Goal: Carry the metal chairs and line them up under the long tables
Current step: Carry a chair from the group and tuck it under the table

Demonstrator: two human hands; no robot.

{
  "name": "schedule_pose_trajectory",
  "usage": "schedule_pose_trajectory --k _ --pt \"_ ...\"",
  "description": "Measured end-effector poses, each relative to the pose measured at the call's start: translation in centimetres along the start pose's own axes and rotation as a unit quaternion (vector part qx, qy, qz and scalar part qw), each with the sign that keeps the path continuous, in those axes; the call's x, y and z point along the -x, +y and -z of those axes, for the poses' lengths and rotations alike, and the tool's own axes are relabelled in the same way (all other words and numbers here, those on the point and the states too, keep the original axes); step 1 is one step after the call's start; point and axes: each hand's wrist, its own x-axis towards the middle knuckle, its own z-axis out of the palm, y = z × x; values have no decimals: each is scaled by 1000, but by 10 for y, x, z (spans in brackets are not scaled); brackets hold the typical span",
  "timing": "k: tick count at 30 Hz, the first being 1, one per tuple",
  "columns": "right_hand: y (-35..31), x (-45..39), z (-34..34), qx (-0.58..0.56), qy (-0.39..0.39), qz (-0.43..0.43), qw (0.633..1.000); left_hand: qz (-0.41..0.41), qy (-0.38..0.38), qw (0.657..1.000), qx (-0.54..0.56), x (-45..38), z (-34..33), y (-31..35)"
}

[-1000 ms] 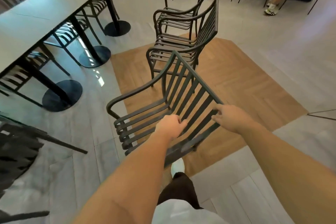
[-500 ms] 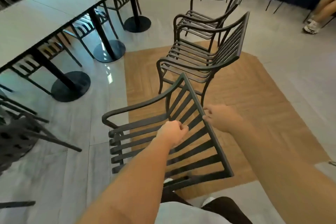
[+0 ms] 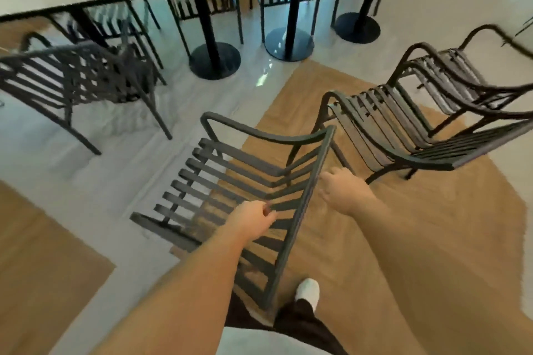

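Fingers of left hand point(image 3: 252, 217) curled round slat, right hand point(image 3: 344, 192) gripping backrest rail of metal chair point(image 3: 230, 181); rigid, probably weighty, best held by frame.

We see a floor point(image 3: 95, 181) of pale glossy tiles with a glare spot point(image 3: 264, 78) on it near the round black bases. A wood inlay point(image 3: 403, 239) with an angled edge takes up the right and middle of the floor, and a second wood patch point(image 3: 37, 262) fills the lower left corner. At the bottom edge we make out a white shoe point(image 3: 308, 291) on the wood, a dark trouser leg point(image 3: 300, 317) above it, and a strip of white shirt point(image 3: 259, 343).
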Motion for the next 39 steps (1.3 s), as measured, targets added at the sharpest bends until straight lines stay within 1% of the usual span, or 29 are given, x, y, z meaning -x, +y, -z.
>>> schedule_pose_trajectory --k 5,9,11,14,16,19,23,25,29,32,35,39 --pt "-1 -2 5 51 -30 53 997 45 11 997 57 25 -39 10" --pt "-2 -2 -1 58 -29 66 996 40 9 997 68 36 -70 25" --pt "0 0 -11 63 -16 66 996 46 15 996 72 40 -85 27" --pt "5 0 -24 64 -2 72 995 62 42 995 63 38 -102 28" --pt "10 -5 -31 71 11 82 994 81 57 993 58 37 -109 29" --pt "21 -19 -42 101 36 106 989 112 62 988 82 32 -120 33" --pt "30 -47 -38 136 43 144 979 186 98 974 86 21 -124 50" --pt "33 -65 -31 170 35 182 968 218 116 966 72 18 -124 56" --pt "32 -102 -23 228 -7 266 937 277 127 950 73 11 -125 62" --pt "22 -117 -24 287 -53 312 904 287 128 946 79 6 -129 62" --pt "9 -119 -25 341 -87 320 880 287 121 946 89 4 -132 61" --pt "7 -122 -23 371 -91 326 865 283 121 948 84 1 -133 59"
